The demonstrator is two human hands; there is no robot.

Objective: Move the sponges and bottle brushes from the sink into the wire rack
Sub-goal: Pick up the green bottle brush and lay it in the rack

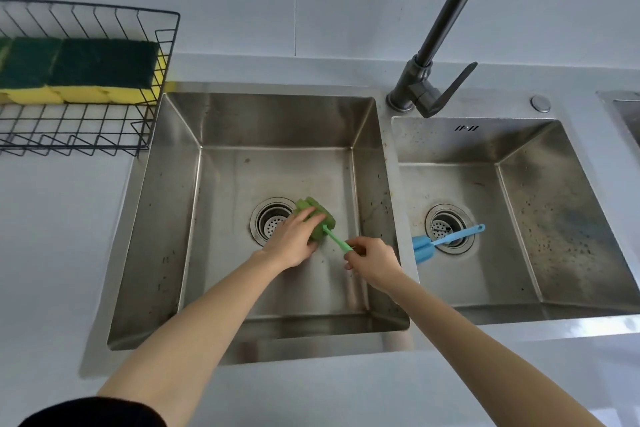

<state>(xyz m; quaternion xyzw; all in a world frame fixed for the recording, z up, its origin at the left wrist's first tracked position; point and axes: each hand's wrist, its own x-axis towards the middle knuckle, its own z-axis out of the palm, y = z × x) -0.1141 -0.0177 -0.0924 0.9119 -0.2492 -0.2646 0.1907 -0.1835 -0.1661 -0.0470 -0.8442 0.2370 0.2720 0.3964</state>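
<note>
A green bottle brush (320, 222) lies near the drain of the left sink basin (270, 125). My left hand (294, 239) is closed around its green sponge head. My right hand (372, 260) pinches the end of its thin green handle. A blue bottle brush (446, 239) lies across the drain of the right sink basin (554, 191), untouched. The black wire rack (152, 87) stands on the counter at the far left. Several yellow sponges with dark green tops (79, 71) sit side by side in it.
A dark grey faucet (429, 80) rises between the two basins at the back, its spout reaching up and right. A round button (540, 103) sits behind the right basin. White counter (52, 236) surrounds the sinks. The edge of another basin (623, 111) shows at far right.
</note>
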